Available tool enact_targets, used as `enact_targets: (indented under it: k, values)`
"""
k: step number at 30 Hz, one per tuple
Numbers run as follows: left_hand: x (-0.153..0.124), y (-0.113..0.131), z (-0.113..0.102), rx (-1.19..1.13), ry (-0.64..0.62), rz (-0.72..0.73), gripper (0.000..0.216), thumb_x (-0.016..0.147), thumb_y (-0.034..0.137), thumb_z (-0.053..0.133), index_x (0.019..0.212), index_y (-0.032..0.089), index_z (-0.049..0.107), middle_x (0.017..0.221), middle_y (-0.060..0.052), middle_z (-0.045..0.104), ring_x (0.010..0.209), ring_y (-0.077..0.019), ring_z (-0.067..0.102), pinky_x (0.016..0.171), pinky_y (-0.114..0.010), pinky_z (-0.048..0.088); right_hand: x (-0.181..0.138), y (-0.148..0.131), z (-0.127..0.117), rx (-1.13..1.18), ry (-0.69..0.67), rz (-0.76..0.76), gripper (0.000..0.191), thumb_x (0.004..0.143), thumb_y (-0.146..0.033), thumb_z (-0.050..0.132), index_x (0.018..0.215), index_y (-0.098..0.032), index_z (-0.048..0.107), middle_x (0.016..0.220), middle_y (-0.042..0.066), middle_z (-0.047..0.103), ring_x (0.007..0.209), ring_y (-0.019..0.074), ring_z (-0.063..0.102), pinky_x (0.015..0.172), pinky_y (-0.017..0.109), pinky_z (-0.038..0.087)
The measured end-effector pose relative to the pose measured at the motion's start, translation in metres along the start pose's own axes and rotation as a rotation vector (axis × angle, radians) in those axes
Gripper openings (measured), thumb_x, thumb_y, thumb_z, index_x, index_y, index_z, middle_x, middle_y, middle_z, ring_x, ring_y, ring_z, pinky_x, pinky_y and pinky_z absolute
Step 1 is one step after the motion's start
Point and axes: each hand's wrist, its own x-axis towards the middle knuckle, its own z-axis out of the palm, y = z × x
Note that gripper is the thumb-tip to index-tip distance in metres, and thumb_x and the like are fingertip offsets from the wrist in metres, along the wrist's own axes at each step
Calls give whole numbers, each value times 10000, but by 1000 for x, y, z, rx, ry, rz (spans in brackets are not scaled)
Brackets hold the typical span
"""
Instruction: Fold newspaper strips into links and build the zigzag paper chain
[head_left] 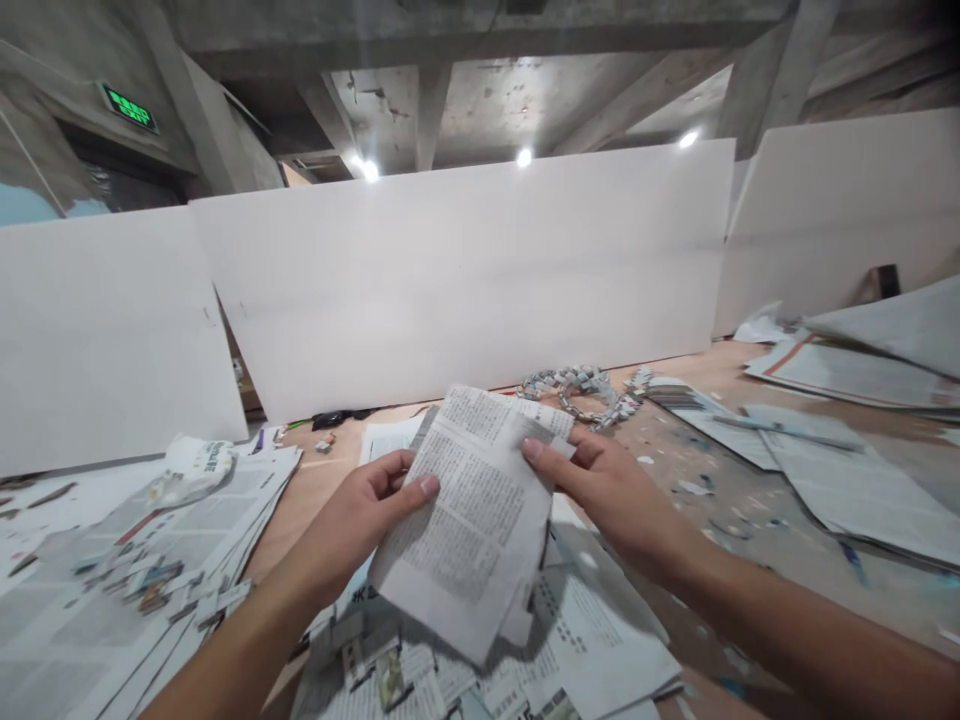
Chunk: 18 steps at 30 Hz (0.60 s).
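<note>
A piece of newspaper [480, 500], covered in small print and apparently folded or layered, is held up between my two hands. My left hand [386, 495] pinches its left edge, thumb on the printed face and fingers curled behind. On the upper right edge, my right hand [592, 475] grips it the same way. Beneath it lies a pile of newspaper sheets [607, 630] with small cut or folded paper pieces [390, 675] on top. Part of that pile is hidden by the held newspaper.
White boards [465, 280] stand along the back of the table [277, 535]. A woven paper chain [592, 395] lies coiled before them. Newspaper stacks sit at left [225, 530] and right [855, 480]. A crumpled white packet [196, 468] rests on the left stack. Scraps litter the right side.
</note>
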Motion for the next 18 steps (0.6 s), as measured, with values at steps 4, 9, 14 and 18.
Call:
enact_targets:
  k: [4,9,14,18]
  values:
    - [-7,8,10,-92,-98,4,373,876,464,746,1198,278,718,1154,-60,774,982,-258,739,878,-360,575,-2,-6,-1,-41,52,-2,307,801,-512,778,854,-210,768,888,62,792,841,249,724,790,373,569]
    - [-9,12,18,-169,-29,8,418,862,484,757,1227,283,715,1197,-58,765,1025,-270,730,831,-338,590,-7,-10,1,-40,-46,48,307,786,-516,794,891,-228,807,893,50,804,768,224,712,690,332,553]
    - [-11,13,16,-233,28,3,417,796,454,821,1135,227,736,1009,-81,800,829,-280,759,710,-365,601,-11,-6,2,-12,-117,59,309,825,-513,778,895,-213,793,853,45,781,765,197,689,692,297,529]
    - [-13,14,13,-175,86,25,332,805,480,808,992,219,727,810,-35,770,722,-237,729,643,-330,569,-11,-7,2,-55,-76,-30,287,880,-498,728,893,-212,722,780,1,693,705,160,621,653,269,489]
